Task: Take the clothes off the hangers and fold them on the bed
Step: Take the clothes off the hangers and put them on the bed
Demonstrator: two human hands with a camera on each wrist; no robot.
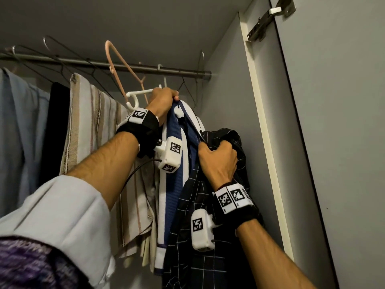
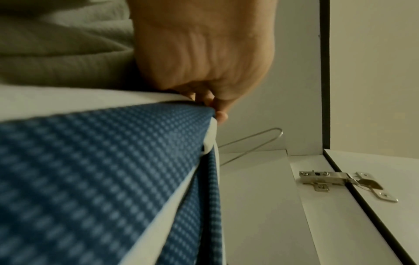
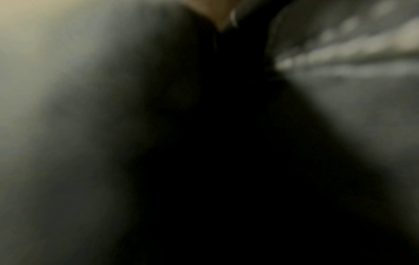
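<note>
In the head view my left hand [image 1: 164, 99] is raised under the rod, gripping a white plastic hanger [image 1: 137, 94] at its neck. From it hangs a blue and white garment [image 1: 174, 184]. The left wrist view shows the fingers [image 2: 211, 102] curled tight at the top edge of the blue waffle cloth [image 2: 90, 170]. Lower and to the right, my right hand [image 1: 218, 159] clutches a bunched dark checked shirt [image 1: 198, 257], which hangs down in front of the blue garment. Dark cloth [image 3: 226, 161] fills the blurred right wrist view.
A metal rod [image 1: 62, 62] spans the wardrobe with wire hangers and a pink hanger [image 1: 118, 65]. A striped beige cloth [image 1: 89, 126], a black garment [image 1: 56, 122] and a light blue shirt [image 1: 16, 122] hang to the left. The open door [image 1: 333, 122] and its hinge [image 2: 335, 181] are on the right.
</note>
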